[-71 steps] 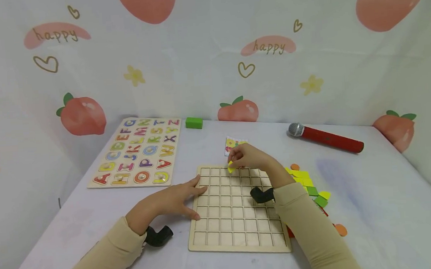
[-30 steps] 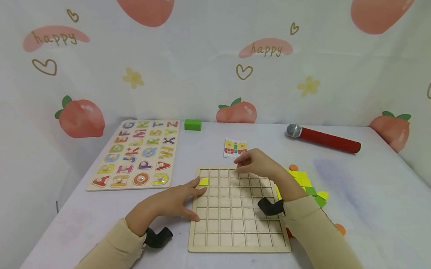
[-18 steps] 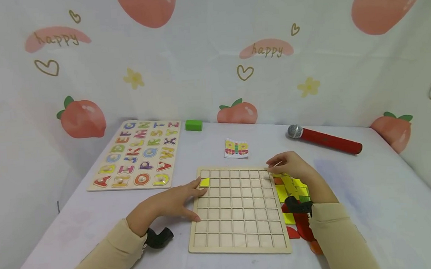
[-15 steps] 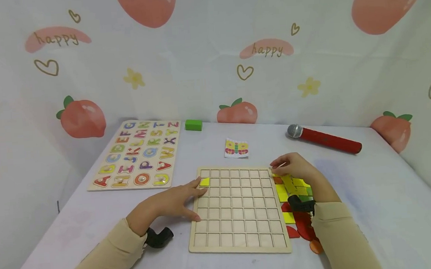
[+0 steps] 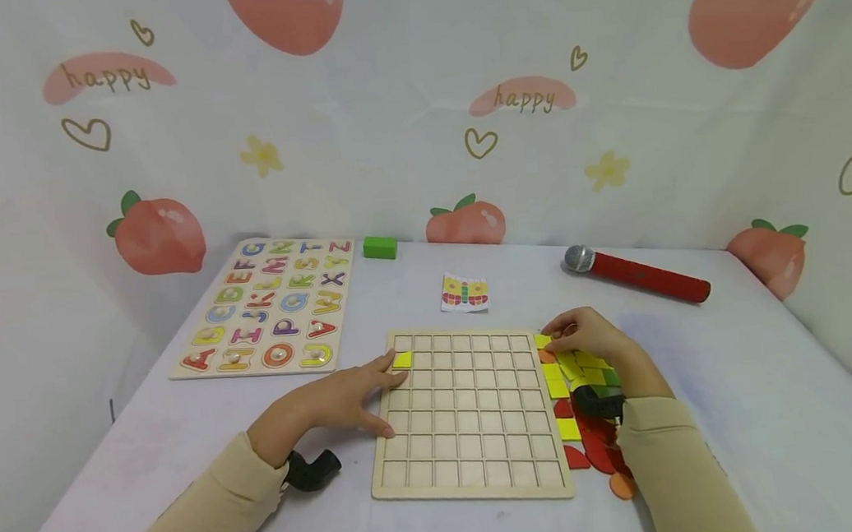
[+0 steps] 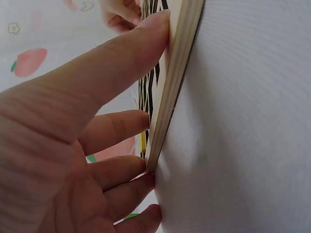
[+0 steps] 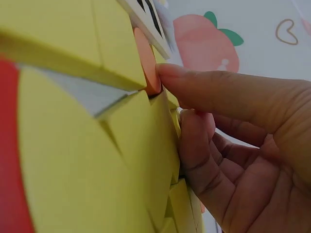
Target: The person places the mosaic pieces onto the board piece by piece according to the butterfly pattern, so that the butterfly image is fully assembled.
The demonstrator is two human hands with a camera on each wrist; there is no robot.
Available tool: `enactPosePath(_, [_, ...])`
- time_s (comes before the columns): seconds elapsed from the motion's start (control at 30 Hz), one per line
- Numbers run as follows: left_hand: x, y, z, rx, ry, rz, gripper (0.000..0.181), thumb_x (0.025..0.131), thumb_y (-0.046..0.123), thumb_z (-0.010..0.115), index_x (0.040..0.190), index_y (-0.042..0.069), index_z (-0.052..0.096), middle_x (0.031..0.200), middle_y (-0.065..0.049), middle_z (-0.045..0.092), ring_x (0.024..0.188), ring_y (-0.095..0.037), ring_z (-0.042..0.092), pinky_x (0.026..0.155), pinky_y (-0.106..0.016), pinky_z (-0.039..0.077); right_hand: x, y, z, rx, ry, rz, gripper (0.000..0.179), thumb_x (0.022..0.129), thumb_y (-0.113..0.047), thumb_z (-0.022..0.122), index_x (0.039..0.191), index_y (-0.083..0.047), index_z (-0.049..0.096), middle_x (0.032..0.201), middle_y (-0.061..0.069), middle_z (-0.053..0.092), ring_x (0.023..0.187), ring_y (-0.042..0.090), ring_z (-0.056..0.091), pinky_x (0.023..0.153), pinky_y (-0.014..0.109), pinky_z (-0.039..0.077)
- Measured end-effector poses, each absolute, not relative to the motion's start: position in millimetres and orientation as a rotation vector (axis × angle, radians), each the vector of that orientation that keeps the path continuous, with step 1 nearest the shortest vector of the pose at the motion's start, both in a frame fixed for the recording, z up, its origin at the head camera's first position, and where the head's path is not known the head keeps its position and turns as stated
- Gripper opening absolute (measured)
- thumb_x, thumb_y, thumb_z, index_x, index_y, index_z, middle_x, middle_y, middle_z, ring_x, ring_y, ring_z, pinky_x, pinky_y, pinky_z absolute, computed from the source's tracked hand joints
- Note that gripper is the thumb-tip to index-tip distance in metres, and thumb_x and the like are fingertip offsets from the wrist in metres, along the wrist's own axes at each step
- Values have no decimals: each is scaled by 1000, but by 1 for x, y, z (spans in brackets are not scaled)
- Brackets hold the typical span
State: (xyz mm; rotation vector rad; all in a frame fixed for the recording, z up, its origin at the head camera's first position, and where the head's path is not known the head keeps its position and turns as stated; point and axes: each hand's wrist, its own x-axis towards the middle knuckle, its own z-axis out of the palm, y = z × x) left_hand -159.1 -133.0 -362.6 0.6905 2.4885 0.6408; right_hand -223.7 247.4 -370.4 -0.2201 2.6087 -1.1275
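Note:
My left hand [image 5: 339, 402] lies along the left edge of the wooden grid board [image 5: 474, 487], fingers spread. In the left wrist view, its thumb rests over the board's rim. A yellow tile [image 5: 403, 360] with a curved edge sits near the board's far left corner, beside my left fingertips. My right hand [image 5: 593, 342] is over the pieces beside the board's far right corner. Seen from the right wrist, its thumb tip touches the edge of an orange disc [image 7: 147, 60], and the bent index finger lies against yellow tiles [image 7: 141, 145]. A gap shows between thumb and index.
Red pieces [image 5: 597, 443] and an orange disc [image 5: 623, 485] lie right of the board. Behind it lies a butterfly pattern card [image 5: 464, 293]. An alphabet board [image 5: 266, 310] is at left, near a green block [image 5: 380, 247]. A red microphone [image 5: 638, 274] lies far right.
My right hand let go of the yellow tile, now lying in the board's left column, and moved right to the loose pieces. My left hand stayed on the board's edge.

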Motion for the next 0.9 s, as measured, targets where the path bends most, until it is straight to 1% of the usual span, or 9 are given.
enactPosePath(0.13, [-158, -134, -362, 697, 2489, 645, 80, 73, 38, 77, 141, 16, 42, 157, -10, 12, 144, -28, 19, 114, -46, 25, -223, 246, -372, -217, 2591, -1165, 25, 83, -9, 68, 100, 7, 59, 83, 6, 54, 72, 16, 48, 62, 23, 45])
enactPosePath(0.23, [-158, -134, -363, 707, 2496, 632, 80, 73, 39, 77, 141, 17, 42, 157, -10, 12, 144, -27, 19, 115, -46, 25, -224, 247, -372, -190, 2578, -1190, 21, 85, -9, 66, 98, 6, 58, 81, 5, 58, 70, 15, 51, 62, 23, 48])
enactPosePath(0.37, [-160, -134, -365, 716, 2498, 624, 80, 73, 41, 76, 142, 18, 41, 158, -9, 11, 144, -27, 18, 115, -45, 24, -227, 248, -370, -79, 2568, -1217, 24, 88, -14, 63, 102, 6, 58, 81, 4, 62, 70, 13, 56, 66, 22, 51])
enactPosePath(0.47, [-160, -134, -365, 721, 2495, 627, 80, 73, 40, 76, 142, 17, 41, 158, -9, 10, 144, -27, 17, 115, -45, 24, -229, 247, -367, -29, 2540, -1269, 27, 90, -15, 61, 107, 7, 57, 84, 3, 64, 72, 11, 60, 71, 22, 54])
enactPosePath(0.63, [-161, -134, -365, 732, 2494, 621, 80, 74, 40, 76, 142, 16, 41, 157, -10, 11, 144, -27, 18, 115, -45, 24, -228, 232, -356, -116, 2439, -1358, 27, 92, -12, 57, 109, 9, 55, 87, 4, 67, 74, 12, 64, 77, 27, 56])
enactPosePath(0.8, [-162, -135, -365, 727, 2493, 630, 80, 74, 40, 76, 142, 16, 41, 157, -8, 12, 144, -27, 17, 115, -46, 23, -231, 204, -348, -228, 2358, -1402, 26, 90, -11, 61, 104, 10, 57, 81, 3, 66, 75, 16, 66, 77, 33, 58])
enactPosePath(0.9, [-161, -135, -366, 737, 2490, 635, 79, 74, 40, 76, 141, 16, 41, 157, -7, 13, 144, -26, 16, 115, -46, 23, -232, 185, -345, -302, 2324, -1395, 24, 89, -10, 62, 102, 10, 58, 80, 4, 65, 74, 16, 66, 76, 35, 58])
